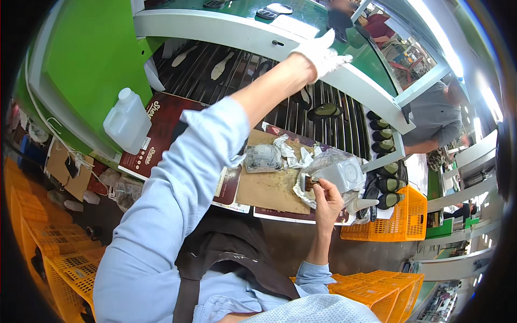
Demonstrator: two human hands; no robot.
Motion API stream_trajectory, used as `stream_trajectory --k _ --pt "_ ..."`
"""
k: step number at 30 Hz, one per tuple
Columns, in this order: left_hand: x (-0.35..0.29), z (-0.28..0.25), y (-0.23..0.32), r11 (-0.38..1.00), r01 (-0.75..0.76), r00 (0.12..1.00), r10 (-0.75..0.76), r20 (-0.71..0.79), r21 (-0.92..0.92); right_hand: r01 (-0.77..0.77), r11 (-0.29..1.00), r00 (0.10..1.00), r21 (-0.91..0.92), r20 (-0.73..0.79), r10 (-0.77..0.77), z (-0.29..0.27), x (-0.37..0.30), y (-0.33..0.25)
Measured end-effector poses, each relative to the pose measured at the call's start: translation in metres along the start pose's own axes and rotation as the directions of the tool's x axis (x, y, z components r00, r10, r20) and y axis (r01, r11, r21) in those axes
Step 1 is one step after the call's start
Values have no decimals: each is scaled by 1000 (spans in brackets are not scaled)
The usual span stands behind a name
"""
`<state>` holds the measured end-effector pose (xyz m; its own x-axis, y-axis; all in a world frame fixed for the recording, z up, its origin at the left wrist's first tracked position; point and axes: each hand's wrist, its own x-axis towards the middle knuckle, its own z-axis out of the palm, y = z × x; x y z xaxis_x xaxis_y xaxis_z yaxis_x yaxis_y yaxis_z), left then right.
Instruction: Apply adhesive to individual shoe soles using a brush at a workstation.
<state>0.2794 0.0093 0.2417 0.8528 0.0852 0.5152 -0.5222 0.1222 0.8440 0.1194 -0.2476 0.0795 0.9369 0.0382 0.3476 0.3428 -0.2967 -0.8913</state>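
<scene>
My left hand [322, 55], in a white glove, stretches over the white edge of the raised conveyor. Its thumb and fingers are spread, and nothing shows in its grasp. Just beyond the thumb is a blurred black shoe part [340, 23]; I cannot tell whether they touch. My bare right hand [329, 206] pinches a small dark brown brush [310, 183] above a crumpled white plastic wrapping [299, 192] on the cardboard-covered bench. Beside it lies a translucent plastic container [346, 175] in clear film. A white nozzle bottle [362, 205] rests to the right of this hand.
Shoe parts [268, 12] lie on the green belt [242, 7]. Under it, a roller rack [210, 81] carries soles and shoes. A white jug [128, 121] stands at left on printed cardboard. Orange crates [414, 215] flank the bench. A person in grey [439, 116] is at far right.
</scene>
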Motion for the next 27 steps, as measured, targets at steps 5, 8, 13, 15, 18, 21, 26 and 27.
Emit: stream_trajectory --k 5,8,13,15,18,21,26,27 --pt "-9 -3 -38 434 353 831 -552 65 -829 38 992 996 -120 84 -28 9 -7 -4" --pt "-95 -41 -54 676 459 827 -562 -1 -576 34 973 996 -228 89 -14 5 -11 2" --pt "-216 -108 -50 835 524 797 -550 -249 -166 92 937 996 -336 35 -85 -23 -4 21" --pt "-253 -133 -40 860 511 802 -479 -357 -8 36 941 998 -338 -36 -52 -33 1 26" --pt "-295 -166 -32 820 519 758 -311 -573 241 -12 932 995 -362 -96 -24 -38 7 30" --pt "-327 -187 -32 597 533 791 -102 -603 599 107 861 989 -497 -36 -144 -31 11 35" --pt "-347 -185 -37 197 707 705 -278 -652 680 184 694 978 -696 56 -203 -17 14 49" --pt "-348 -180 -37 182 708 692 -369 -620 682 154 674 986 -723 66 -154 -15 13 53"
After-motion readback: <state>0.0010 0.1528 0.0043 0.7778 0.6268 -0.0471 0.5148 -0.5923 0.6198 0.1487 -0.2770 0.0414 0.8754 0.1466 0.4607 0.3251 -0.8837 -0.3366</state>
